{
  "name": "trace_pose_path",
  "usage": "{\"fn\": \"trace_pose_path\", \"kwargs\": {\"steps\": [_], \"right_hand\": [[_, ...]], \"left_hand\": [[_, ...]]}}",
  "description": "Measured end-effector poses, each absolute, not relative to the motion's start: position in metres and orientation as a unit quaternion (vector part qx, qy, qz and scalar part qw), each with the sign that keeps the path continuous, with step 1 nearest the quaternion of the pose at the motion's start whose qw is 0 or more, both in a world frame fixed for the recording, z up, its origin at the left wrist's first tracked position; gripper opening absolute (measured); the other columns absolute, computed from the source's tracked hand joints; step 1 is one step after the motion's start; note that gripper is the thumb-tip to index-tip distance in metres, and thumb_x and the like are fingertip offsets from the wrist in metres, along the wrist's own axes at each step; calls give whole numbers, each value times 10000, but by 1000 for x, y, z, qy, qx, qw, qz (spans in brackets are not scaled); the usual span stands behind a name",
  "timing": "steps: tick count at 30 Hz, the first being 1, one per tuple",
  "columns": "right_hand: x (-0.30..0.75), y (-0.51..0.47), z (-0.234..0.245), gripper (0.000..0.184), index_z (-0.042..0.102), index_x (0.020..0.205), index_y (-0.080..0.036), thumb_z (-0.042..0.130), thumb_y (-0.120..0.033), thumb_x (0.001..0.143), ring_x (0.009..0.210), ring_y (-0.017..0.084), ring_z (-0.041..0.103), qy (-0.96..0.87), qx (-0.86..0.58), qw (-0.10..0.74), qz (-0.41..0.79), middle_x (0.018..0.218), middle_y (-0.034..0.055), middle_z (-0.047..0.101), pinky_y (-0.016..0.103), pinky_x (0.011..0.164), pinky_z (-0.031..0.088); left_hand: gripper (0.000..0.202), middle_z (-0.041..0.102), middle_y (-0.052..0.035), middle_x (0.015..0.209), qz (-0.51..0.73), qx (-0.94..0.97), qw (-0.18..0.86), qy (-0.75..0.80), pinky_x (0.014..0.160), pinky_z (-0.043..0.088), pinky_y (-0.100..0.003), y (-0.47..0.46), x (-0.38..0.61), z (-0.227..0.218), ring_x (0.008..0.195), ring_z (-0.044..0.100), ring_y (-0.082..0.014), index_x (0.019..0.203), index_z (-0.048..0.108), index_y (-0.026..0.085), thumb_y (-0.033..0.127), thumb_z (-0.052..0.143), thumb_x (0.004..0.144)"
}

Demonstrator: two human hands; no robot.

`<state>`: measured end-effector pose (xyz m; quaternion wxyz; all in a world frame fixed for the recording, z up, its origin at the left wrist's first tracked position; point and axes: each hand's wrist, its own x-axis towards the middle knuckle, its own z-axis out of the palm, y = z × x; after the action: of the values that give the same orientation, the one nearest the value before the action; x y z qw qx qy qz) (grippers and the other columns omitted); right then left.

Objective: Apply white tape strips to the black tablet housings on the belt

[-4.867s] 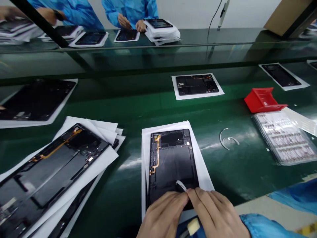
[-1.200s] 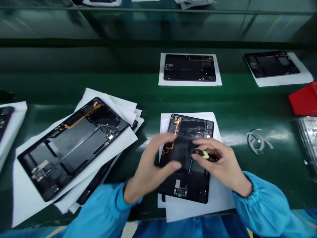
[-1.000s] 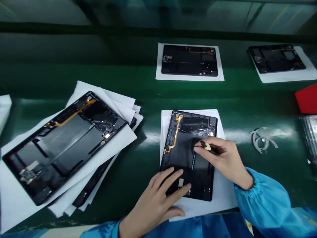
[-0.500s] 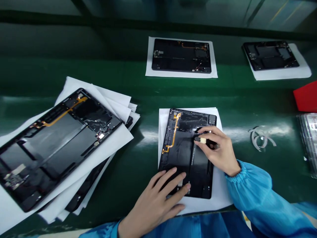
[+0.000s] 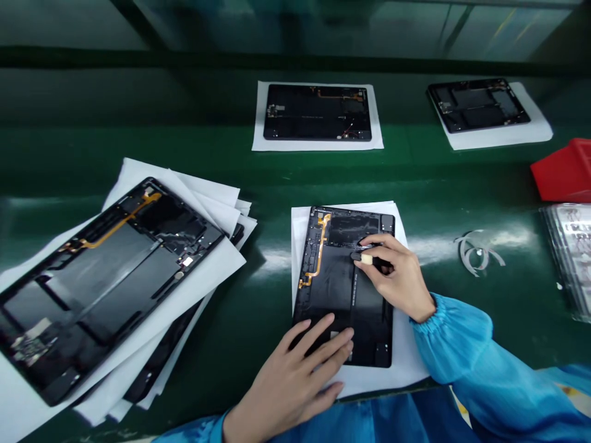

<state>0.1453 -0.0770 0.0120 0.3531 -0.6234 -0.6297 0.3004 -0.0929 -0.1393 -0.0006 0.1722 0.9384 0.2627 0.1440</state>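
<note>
An open black tablet housing [image 5: 339,280] with an orange flex cable lies on a white sheet [image 5: 406,363] at the near edge of the green belt. My left hand [image 5: 295,378] lies flat on its lower left corner, fingers stretched out. My right hand [image 5: 392,274] is closed round a small dark tool with a pale tip [image 5: 366,259] and presses it onto the housing's upper middle.
A stack of similar housings between white sheets [image 5: 106,283] lies to the left. Two more housings on sheets, one [image 5: 317,112] and another [image 5: 478,103], rest farther back. A red bin [image 5: 563,172], a tray of small parts [image 5: 570,258] and peeled white liner strips [image 5: 475,255] are at the right.
My left hand came off the housing's middle and settled flat on its lower left corner. My right hand slid the tool up toward the housing's upper part.
</note>
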Motion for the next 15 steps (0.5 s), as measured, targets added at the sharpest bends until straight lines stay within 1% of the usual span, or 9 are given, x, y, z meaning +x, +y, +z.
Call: {"fn": "trace_pose_path", "kwargs": {"steps": [2,5,8,11,15], "right_hand": [[145,-77,11,76,712,815,-194,646,-173,845,712,152,645,-625,-627,353,302,1058,62,679,278,572,517],[144,-78,9,79,714,820,-195,643,-169,843,762,164,657,-625,-627,355,302,1061,62,678,278,593,531],[144,-78,7,91,712,828,-201,632,-166,850,821,177,669,-628,-624,357,298,1072,61,677,290,649,550],[144,-79,6,97,711,828,-204,625,-167,854,835,182,673,-628,-626,359,292,1079,62,678,311,703,561],[144,-79,6,93,707,831,-201,628,-155,851,860,184,676,-629,-623,363,290,1079,63,679,302,696,556]], "left_hand": [[359,592,82,1374,138,941,166,261,1113,248,-345,-139,-93,0,1316,442,-222,1216,654,263,458,595,920],[362,612,57,1350,131,945,148,260,1098,275,-351,-139,-93,1,1292,466,-224,1205,659,270,476,586,918],[370,627,34,1328,129,947,137,261,1089,294,-365,-139,-93,0,1276,482,-230,1210,657,278,484,587,912],[362,626,20,1331,134,946,137,261,1094,290,-377,-140,-92,-1,1270,487,-241,1197,666,270,480,576,917],[345,626,32,1334,145,943,146,260,1117,260,-372,-141,-92,-3,1265,488,-234,1171,680,260,470,585,914]]}}
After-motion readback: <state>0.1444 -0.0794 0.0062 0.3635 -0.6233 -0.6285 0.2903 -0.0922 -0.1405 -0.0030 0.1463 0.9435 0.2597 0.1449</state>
